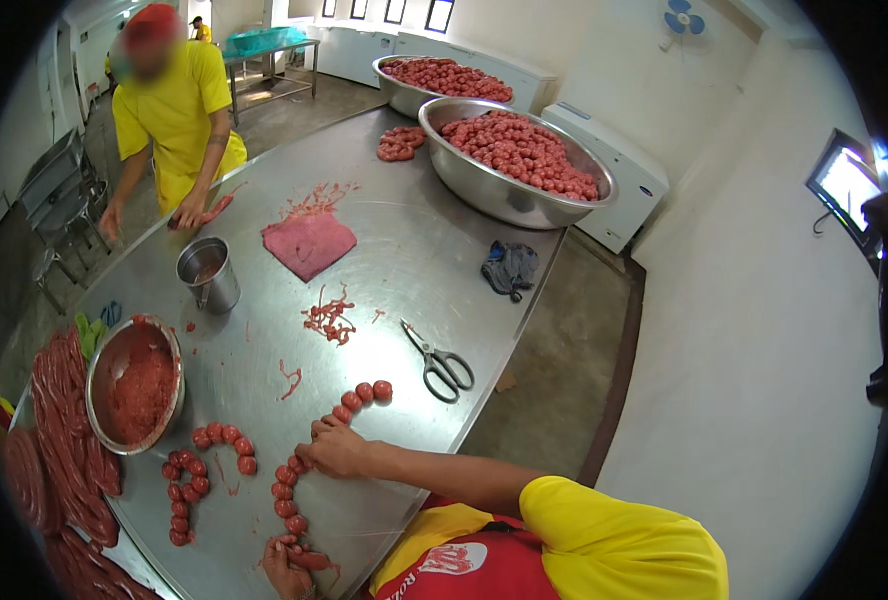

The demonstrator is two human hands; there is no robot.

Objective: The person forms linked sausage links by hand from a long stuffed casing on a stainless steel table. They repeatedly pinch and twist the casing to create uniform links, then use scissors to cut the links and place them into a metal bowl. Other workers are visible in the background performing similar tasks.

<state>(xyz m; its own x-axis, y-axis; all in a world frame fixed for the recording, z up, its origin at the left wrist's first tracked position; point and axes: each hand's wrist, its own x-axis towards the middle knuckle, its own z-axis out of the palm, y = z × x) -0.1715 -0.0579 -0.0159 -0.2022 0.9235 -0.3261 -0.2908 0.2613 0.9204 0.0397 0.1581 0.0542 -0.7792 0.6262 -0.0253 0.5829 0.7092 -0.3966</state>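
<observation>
Sausage string (284,491) — right hand (335,448), fingers pinching mid-length; left hand (286,572), fingers round its near end.

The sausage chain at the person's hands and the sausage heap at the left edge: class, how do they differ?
Shape: the sausage chain is mostly round beads; the sausage heap shows long, smooth lengths.
Layout: the chain makes one curved line, while the heap is piled strands.
Handling: the left hand and right hand are on the chain; neither touches the heap.
Shared: both are reddish and shiny.
</observation>
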